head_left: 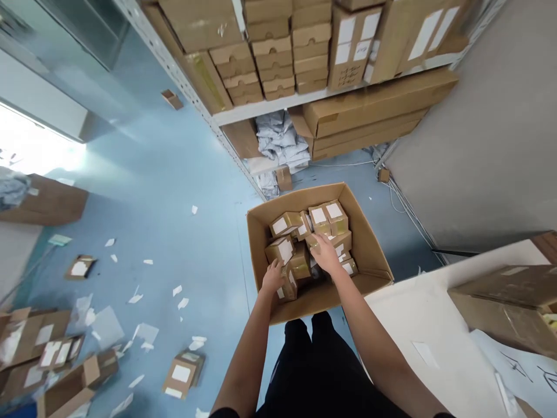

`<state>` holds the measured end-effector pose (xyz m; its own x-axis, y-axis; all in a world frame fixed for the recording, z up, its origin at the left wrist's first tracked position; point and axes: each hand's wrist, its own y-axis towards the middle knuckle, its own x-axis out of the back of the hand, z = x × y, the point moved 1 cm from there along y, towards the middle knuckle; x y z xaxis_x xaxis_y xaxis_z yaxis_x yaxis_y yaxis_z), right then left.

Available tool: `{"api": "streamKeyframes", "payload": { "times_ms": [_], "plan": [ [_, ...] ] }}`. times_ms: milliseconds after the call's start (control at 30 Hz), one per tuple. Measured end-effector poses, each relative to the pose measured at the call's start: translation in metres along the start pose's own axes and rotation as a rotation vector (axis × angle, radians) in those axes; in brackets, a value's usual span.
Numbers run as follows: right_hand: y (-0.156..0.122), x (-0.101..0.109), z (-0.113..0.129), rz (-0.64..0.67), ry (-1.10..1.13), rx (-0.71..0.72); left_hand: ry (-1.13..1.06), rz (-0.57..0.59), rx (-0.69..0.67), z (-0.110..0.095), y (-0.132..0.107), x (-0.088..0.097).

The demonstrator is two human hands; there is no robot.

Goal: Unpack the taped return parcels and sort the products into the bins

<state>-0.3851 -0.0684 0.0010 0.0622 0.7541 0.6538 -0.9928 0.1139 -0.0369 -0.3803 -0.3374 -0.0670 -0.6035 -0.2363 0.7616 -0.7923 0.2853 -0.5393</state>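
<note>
A large open carton (378, 255) stands on the floor in front of my feet, with several small brown boxes inside, many bearing white labels. Within its left side, my left hand (272, 277) has its fingers curled at a small cardboard box (289, 287); part of the grip is hidden. My right hand (324, 254) reaches into the middle of the carton, fingers bent over another small cardboard box (343, 240). Two labelled boxes (327, 217) sit side by side against the far wall. Near the left hand lies a labelled box (281, 249), slightly tilted.
Beyond the carton rises a metal shelf (270, 107) stacked with boxes. Long cartons (374, 110) and crumpled grey packaging (282, 138) fill its lower level. Paper scraps, a box (183, 371) and a cardboard pile (65, 371) litter the left floor. A white table (418, 313) borders the right.
</note>
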Motion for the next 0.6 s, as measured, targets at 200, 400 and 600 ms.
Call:
{"api": "streamKeyframes", "payload": {
  "times_ms": [200, 400, 600],
  "plan": [
    [0.032, -0.088, -0.016, 0.158, -0.044, -0.061, -0.139, 0.061, 0.140, 0.041, 0.077, -0.030],
    [0.032, -0.158, -0.045, 0.221, -0.060, -0.129, -0.232, 0.016, 0.154, 0.062, 0.139, -0.054],
    [0.037, -0.200, -0.092, 0.310, -0.068, -0.148, -0.227, 0.108, 0.253, 0.074, 0.194, -0.087]
  ]
}}
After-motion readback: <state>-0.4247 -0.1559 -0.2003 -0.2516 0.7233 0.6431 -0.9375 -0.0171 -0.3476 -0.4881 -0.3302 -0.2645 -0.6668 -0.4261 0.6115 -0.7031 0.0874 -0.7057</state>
